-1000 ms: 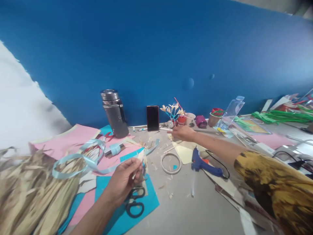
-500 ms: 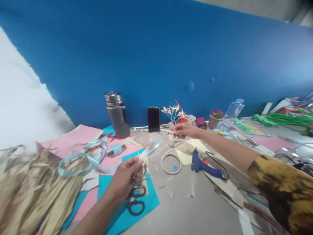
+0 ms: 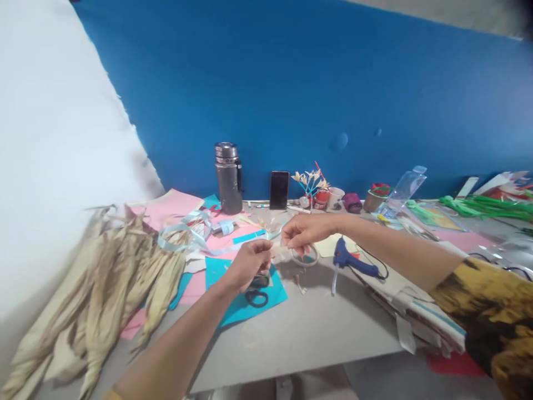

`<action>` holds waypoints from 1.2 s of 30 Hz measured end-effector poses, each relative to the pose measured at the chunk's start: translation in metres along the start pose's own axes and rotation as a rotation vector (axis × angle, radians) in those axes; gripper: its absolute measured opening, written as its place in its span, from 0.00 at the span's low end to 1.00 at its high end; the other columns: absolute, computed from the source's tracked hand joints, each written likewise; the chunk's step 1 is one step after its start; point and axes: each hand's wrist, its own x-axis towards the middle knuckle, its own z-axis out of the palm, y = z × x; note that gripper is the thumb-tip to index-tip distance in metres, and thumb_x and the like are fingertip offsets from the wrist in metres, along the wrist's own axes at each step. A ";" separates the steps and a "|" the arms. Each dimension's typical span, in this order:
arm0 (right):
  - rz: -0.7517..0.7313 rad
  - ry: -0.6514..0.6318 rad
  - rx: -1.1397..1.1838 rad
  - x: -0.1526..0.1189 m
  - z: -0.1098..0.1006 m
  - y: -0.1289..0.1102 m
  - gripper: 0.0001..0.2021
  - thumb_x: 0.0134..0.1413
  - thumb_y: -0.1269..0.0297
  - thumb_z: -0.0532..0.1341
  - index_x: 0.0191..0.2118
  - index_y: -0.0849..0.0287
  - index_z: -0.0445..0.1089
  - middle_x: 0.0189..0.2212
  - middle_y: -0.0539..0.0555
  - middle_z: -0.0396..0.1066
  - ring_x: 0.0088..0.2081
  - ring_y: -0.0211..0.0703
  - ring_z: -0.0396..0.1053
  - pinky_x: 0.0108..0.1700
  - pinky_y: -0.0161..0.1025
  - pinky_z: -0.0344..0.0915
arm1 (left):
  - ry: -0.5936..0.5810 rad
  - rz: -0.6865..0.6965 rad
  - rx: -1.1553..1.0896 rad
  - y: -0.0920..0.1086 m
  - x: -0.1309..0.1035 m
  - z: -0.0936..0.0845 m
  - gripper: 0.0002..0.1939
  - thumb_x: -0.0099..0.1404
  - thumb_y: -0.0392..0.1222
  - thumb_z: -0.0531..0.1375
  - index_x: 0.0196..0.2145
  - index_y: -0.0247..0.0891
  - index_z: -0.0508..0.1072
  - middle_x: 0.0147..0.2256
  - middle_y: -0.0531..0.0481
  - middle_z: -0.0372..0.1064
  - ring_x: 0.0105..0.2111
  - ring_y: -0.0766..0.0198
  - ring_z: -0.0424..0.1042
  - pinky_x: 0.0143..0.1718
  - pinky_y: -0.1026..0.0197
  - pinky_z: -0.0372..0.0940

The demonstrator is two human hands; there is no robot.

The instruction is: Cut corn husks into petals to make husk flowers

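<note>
Above the blue sheet (image 3: 229, 300), my left hand (image 3: 250, 264) is closed in a pinch. At its fingertips is a small pale piece of corn husk (image 3: 269, 238), mostly hidden and blurred. My right hand (image 3: 307, 229) has come close to it, fingers curled down and pressed together; whatever they hold is too small to make out. Just under the right hand lies a pale ring (image 3: 308, 263), partly covered. Black-handled scissors (image 3: 257, 299) rest on the blue sheet below my left hand. To the right lies a blue glue gun (image 3: 353, 263) with a clear glue stick (image 3: 335, 279) beside its tip.
Dried corn husks (image 3: 100, 283) are heaped at left, beside a light blue ribbon (image 3: 179, 236). Along the wall stand a grey flask (image 3: 229, 186), a phone (image 3: 278, 190), husk flowers (image 3: 310, 180), a paper cup (image 3: 335, 198) and a tilted plastic bottle (image 3: 403, 191). Green strands (image 3: 483, 206) lie far right.
My right hand has drawn back from near the husk flowers toward my left hand. The hands are now close together over the table's middle. The camera view has shifted.
</note>
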 end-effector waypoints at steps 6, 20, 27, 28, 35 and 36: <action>0.083 -0.045 -0.112 0.007 -0.002 -0.008 0.05 0.49 0.64 0.61 0.29 0.60 0.68 0.21 0.50 0.74 0.25 0.40 0.71 0.31 0.35 0.63 | -0.086 -0.001 -0.003 0.007 -0.005 0.001 0.11 0.46 0.39 0.68 0.28 0.36 0.71 0.21 0.56 0.61 0.18 0.73 0.57 0.19 0.68 0.45; -0.001 0.959 0.637 0.031 0.062 0.018 0.09 0.42 0.62 0.67 0.31 0.60 0.72 0.22 0.49 0.69 0.21 0.34 0.60 0.21 0.31 0.50 | 0.142 0.235 0.018 0.001 0.005 -0.005 0.18 0.55 0.54 0.68 0.26 0.35 0.72 0.23 0.54 0.65 0.22 0.71 0.60 0.25 0.66 0.56; -0.254 0.881 0.874 0.053 0.101 0.015 0.18 0.42 0.51 0.71 0.31 0.61 0.74 0.19 0.45 0.62 0.21 0.31 0.52 0.22 0.31 0.46 | 0.229 0.278 0.093 0.004 0.003 -0.004 0.16 0.54 0.52 0.68 0.28 0.35 0.77 0.23 0.53 0.68 0.25 0.67 0.63 0.30 0.63 0.59; -0.261 0.903 0.859 0.053 0.100 0.015 0.18 0.42 0.50 0.71 0.31 0.62 0.74 0.19 0.45 0.61 0.20 0.31 0.52 0.22 0.32 0.46 | 0.240 0.286 0.114 0.004 0.003 -0.004 0.16 0.54 0.52 0.68 0.29 0.35 0.77 0.24 0.52 0.68 0.26 0.66 0.64 0.31 0.63 0.59; -0.252 0.976 0.844 0.052 0.102 0.026 0.18 0.43 0.50 0.70 0.27 0.61 0.72 0.17 0.44 0.58 0.20 0.32 0.51 0.23 0.33 0.47 | 0.220 0.311 0.258 0.002 0.004 -0.006 0.16 0.58 0.53 0.65 0.27 0.35 0.75 0.23 0.53 0.66 0.27 0.66 0.63 0.31 0.63 0.58; -0.256 0.979 0.830 0.052 0.102 0.026 0.17 0.44 0.50 0.70 0.27 0.61 0.72 0.17 0.44 0.59 0.20 0.32 0.51 0.23 0.33 0.47 | 0.218 0.315 0.265 0.002 0.004 -0.005 0.16 0.58 0.52 0.65 0.26 0.35 0.75 0.23 0.53 0.66 0.27 0.66 0.63 0.31 0.63 0.58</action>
